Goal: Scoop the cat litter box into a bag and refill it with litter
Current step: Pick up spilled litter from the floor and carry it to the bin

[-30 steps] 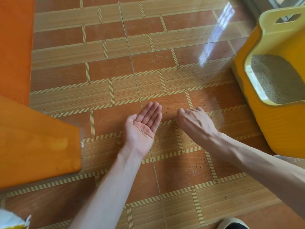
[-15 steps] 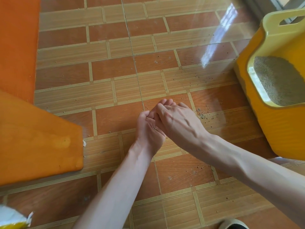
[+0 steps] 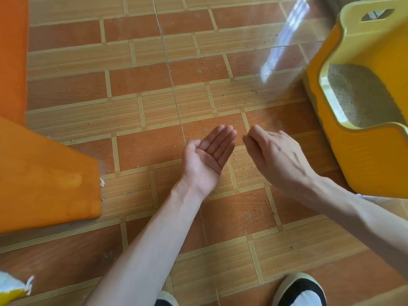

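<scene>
The yellow litter box stands on the floor at the right, with grey litter inside its opening. Loose litter grains are scattered over the tiles in front of it. My left hand is held palm up just above the floor, fingers together and stretched out, with a few grains lying in the palm. My right hand hovers just to the right of it, back up and fingers loosely curled downward; nothing shows in them. A small gap separates the two hands.
Orange furniture fills the left side, one corner jutting toward the middle. A white and yellow bag corner shows at the bottom left. My black and white shoes are at the bottom edge. The glossy tiled floor stretches ahead.
Half a second ago my right hand was pressed over my left palm. It has pulled away to the right, and the left palm now lies uncovered.
</scene>
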Action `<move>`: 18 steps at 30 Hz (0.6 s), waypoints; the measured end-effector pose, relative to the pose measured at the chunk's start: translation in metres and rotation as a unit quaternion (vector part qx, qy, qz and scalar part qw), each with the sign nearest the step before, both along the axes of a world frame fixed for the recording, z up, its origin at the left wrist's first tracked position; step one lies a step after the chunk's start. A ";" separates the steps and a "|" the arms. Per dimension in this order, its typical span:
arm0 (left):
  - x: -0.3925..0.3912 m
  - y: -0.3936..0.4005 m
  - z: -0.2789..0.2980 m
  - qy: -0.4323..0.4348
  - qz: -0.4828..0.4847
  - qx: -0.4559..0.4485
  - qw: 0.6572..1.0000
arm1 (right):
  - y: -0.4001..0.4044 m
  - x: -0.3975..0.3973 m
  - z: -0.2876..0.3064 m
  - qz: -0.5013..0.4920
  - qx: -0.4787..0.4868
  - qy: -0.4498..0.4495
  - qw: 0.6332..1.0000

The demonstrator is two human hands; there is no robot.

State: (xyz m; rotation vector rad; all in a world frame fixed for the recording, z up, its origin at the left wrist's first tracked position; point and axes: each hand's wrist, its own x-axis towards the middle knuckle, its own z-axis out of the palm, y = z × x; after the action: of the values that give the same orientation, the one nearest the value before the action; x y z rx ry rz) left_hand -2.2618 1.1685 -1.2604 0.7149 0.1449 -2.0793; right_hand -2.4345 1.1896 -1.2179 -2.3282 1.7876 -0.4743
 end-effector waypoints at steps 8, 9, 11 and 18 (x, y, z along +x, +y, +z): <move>-0.011 0.027 0.003 0.012 -0.012 0.015 1.000 | 0.059 -0.044 -0.044 0.060 0.054 0.139 0.987; -0.012 0.033 0.003 0.013 -0.017 0.019 1.000 | 0.067 -0.046 -0.048 0.079 0.049 0.163 0.982; -0.015 0.044 0.004 0.009 -0.027 0.028 0.999 | 0.083 -0.045 -0.053 0.099 0.038 0.199 0.974; -0.019 0.059 0.004 -0.010 -0.043 0.042 0.998 | 0.101 -0.042 -0.068 0.093 -0.008 0.230 0.969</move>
State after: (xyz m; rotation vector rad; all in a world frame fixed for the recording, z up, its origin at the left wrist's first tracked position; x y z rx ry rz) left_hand -2.2808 1.2279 -1.2565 0.8055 0.1953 -2.1581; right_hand -2.4770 1.2911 -1.2858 -2.7504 1.7033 0.0918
